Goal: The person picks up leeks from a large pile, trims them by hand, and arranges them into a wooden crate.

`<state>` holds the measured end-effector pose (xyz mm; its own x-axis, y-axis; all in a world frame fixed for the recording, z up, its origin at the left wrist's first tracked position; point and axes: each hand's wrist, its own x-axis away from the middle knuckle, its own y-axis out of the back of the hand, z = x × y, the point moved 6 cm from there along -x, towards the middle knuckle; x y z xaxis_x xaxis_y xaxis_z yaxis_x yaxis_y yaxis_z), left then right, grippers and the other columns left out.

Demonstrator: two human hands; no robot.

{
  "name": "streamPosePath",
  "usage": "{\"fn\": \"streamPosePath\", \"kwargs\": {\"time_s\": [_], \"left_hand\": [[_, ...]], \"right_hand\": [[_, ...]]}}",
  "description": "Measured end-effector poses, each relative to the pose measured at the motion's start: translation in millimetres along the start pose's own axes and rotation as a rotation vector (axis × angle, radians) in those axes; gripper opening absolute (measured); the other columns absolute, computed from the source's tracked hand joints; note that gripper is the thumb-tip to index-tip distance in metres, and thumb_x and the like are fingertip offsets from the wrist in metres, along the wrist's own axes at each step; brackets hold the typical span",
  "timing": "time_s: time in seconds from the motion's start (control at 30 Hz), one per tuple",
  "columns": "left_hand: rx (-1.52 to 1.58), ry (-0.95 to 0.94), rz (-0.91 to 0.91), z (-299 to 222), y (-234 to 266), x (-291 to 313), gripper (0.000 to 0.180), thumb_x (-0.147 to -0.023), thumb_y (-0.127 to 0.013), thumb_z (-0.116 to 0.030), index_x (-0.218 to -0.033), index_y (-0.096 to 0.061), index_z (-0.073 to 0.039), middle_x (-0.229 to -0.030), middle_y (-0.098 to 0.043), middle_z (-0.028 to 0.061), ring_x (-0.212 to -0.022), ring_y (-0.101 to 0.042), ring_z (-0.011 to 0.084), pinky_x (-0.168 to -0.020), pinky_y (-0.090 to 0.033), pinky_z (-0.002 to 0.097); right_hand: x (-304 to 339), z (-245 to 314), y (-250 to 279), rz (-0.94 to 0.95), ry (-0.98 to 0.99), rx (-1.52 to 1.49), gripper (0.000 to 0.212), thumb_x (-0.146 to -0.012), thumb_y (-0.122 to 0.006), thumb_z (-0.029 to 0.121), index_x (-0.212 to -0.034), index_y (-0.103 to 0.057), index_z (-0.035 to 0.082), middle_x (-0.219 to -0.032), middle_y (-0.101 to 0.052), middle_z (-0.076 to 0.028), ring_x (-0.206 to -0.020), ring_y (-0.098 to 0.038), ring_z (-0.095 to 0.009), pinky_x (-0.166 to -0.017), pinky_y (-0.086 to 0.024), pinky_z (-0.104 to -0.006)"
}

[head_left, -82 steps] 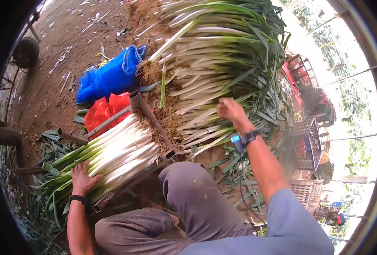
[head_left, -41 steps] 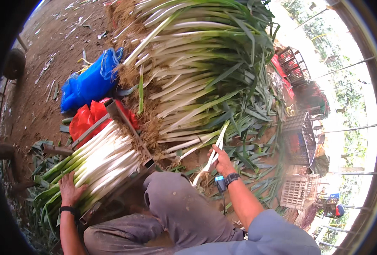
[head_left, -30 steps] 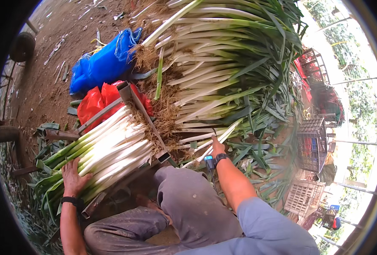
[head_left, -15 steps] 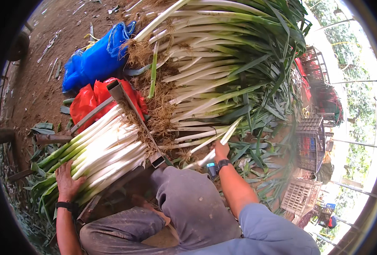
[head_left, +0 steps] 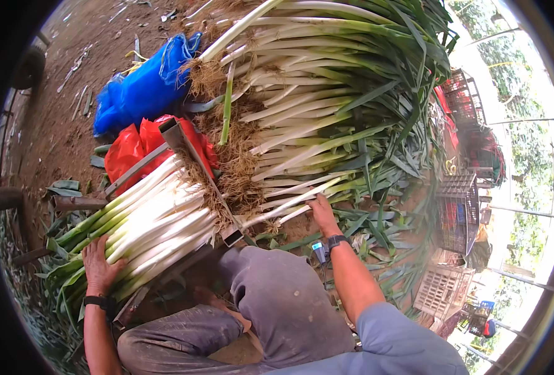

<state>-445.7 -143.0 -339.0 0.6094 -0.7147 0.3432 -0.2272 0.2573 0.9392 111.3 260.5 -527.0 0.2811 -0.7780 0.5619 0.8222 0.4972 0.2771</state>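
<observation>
My left hand (head_left: 101, 267) lies on a bundle of trimmed leeks (head_left: 158, 219), fingers stretched over the green part and thumb apart. The bundle rests in a metal frame (head_left: 205, 178), with its root ends against the frame's bar. My right hand (head_left: 322, 212) is closed around a leek (head_left: 289, 202) at the near edge of a large pile of leeks (head_left: 314, 100). The held leek's white end points left toward the frame; its fingertips are partly hidden behind the stalk.
Beyond the frame lie a red plastic bag (head_left: 130, 150) and a rolled blue mesh sack (head_left: 143, 90) on bare soil. Loose green leaves (head_left: 377, 231) cover the ground by my right arm. Plastic crates (head_left: 457, 212) stand along the right side.
My right hand has moved slightly away from me with the leek, which now lies flatter and farther from my knee. The left hand stays on the bundle.
</observation>
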Motion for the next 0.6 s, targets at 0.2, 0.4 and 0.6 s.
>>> {"fn": "streamPosePath", "kwargs": {"time_s": [0.2, 0.4, 0.6], "left_hand": [[-0.015, -0.005, -0.024, 5, 3, 4, 0.085, -0.065, -0.084, -0.040, -0.139, -0.055, -0.009, -0.135, -0.058, 0.0175, -0.130, -0.051, 0.0375, -0.117, -0.031, 0.0518], [-0.023, 0.003, -0.012, 9, 8, 8, 0.085, -0.064, -0.084, -0.039, -0.138, -0.056, -0.009, -0.135, -0.058, 0.0173, -0.130, -0.051, 0.0372, -0.118, -0.031, 0.0516], [-0.055, 0.023, -0.006, 18, 14, 16, 0.085, -0.065, -0.085, -0.039, -0.138, -0.056, -0.008, -0.134, -0.059, 0.0176, -0.129, -0.051, 0.0371, -0.117, -0.032, 0.0511]], "right_hand": [[-26, 21, 2, -0.460, 0.033, 0.794, 0.048, -0.096, -0.064, 0.034, -0.133, -0.060, 0.004, -0.117, -0.068, -0.024, -0.102, -0.068, -0.045, -0.086, -0.054, -0.0559], [-41, -3, 6, -0.299, -0.243, 0.688, 0.051, -0.093, -0.068, 0.037, -0.132, -0.059, 0.006, -0.111, -0.074, -0.023, -0.103, -0.071, -0.042, -0.089, -0.055, -0.0521], [6, -69, -24, -0.614, -0.389, -0.350, 0.053, -0.091, -0.077, 0.048, -0.110, -0.061, 0.002, -0.085, -0.063, -0.007, -0.061, -0.062, -0.020, -0.058, -0.054, -0.0332]]}}
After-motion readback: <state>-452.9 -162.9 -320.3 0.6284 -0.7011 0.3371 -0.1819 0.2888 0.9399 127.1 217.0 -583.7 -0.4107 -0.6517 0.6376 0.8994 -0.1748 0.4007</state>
